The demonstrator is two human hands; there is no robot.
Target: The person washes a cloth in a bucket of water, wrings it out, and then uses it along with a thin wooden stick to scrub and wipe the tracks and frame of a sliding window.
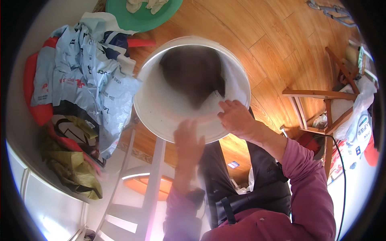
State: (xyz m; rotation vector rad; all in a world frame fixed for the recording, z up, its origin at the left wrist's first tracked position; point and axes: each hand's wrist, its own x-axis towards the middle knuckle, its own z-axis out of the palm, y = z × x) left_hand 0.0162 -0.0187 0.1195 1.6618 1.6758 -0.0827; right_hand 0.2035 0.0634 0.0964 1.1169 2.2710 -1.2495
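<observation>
A large white round bucket (150,106) stands between my legs, its mouth facing up. Inside lies a dark brown mass (192,72); whether it is loose material or cloth I cannot tell. Over the bucket's near right edge, my right hand (237,118) has its fingers curled together. A small pale bit (218,93) shows by its fingertips, and I cannot make out whether they grip it. My left hand (189,140) is smeared by motion at the bucket's near rim, so its fingers do not read.
Grey plastic bags (80,76) and a red-and-black bag (34,84) pile up at left. A green basin (146,18) with pale cloths sits beyond. At right stand a wooden chair frame (317,94) and a black cable (344,180). A white ladder-like frame (150,188) is near left.
</observation>
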